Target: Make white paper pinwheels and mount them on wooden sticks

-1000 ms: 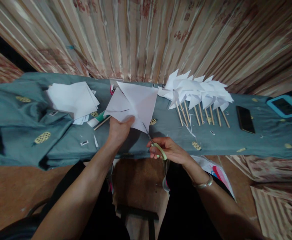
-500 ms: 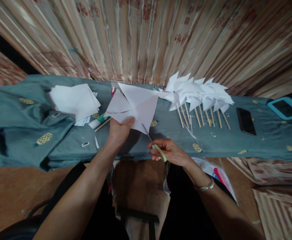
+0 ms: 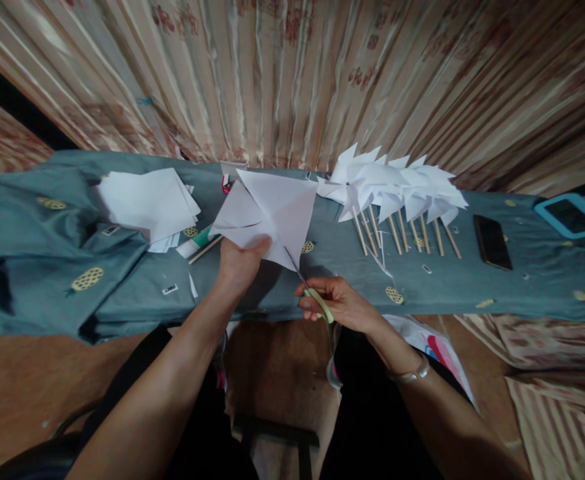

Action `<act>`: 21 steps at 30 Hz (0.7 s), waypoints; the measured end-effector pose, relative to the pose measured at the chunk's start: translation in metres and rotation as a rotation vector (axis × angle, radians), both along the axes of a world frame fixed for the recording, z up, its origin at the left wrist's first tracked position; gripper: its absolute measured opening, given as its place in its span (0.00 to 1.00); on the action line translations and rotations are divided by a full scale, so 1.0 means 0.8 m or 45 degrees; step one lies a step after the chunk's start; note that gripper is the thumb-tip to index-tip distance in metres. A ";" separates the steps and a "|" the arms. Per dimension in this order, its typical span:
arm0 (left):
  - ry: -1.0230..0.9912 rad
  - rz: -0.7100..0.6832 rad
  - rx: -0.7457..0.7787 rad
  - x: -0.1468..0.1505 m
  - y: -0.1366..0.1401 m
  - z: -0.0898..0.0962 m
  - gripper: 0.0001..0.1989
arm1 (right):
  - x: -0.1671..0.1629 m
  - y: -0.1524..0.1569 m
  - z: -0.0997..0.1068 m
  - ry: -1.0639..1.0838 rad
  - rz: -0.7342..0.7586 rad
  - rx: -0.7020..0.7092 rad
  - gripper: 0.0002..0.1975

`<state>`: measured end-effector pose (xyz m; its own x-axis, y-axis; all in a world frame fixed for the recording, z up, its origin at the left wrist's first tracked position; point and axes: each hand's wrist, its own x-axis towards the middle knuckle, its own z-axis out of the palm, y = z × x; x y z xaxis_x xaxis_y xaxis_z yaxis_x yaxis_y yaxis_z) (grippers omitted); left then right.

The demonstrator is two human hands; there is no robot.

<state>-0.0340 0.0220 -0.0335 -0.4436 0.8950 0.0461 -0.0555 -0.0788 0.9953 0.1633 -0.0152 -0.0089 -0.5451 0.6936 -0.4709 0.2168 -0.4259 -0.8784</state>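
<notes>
A square white sheet of paper [image 3: 288, 212] with slits running in from its corners is raised over the cloth-covered table. My left hand [image 3: 245, 261] pinches it near the middle of its lower left side, thumb on top; the fingers beneath are hidden. Green-handled scissors [image 3: 319, 301] are in my right hand [image 3: 339, 301], fingers around the handles. Their blades lie at the paper's near right corner, pointing toward its centre. Behind the left hand, a green and white tube [image 3: 195, 244] and a wooden stick [image 3: 205, 249] rest on the cloth.
Stacked white paper sheets [image 3: 147, 202] lie on the left. Several white paper pinwheels [image 3: 405, 183] on sticks overlap at right, beside a dark phone [image 3: 493, 242] and a blue-framed device [image 3: 573, 215]. A pleated curtain [image 3: 282, 87] hangs behind the table [image 3: 437, 293].
Almost nothing differs. The paper's raised right part has shifted very slightly, while both hands and the scissors stay in nearly the same place.
</notes>
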 end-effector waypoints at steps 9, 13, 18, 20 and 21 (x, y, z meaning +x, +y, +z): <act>-0.021 -0.020 -0.007 0.005 -0.002 0.000 0.15 | 0.001 -0.001 -0.003 -0.005 -0.013 0.017 0.25; -0.026 -0.022 -0.010 0.004 -0.004 0.004 0.16 | 0.000 -0.001 -0.003 -0.005 -0.043 -0.007 0.25; -0.024 -0.020 -0.035 0.002 -0.002 0.002 0.16 | 0.000 0.000 -0.005 0.005 -0.055 -0.004 0.23; -0.016 -0.015 -0.037 0.001 -0.001 0.001 0.17 | 0.000 0.000 -0.006 0.006 -0.067 -0.009 0.23; -0.013 -0.009 -0.039 0.001 -0.001 0.000 0.17 | -0.001 0.000 -0.006 0.005 -0.072 -0.011 0.23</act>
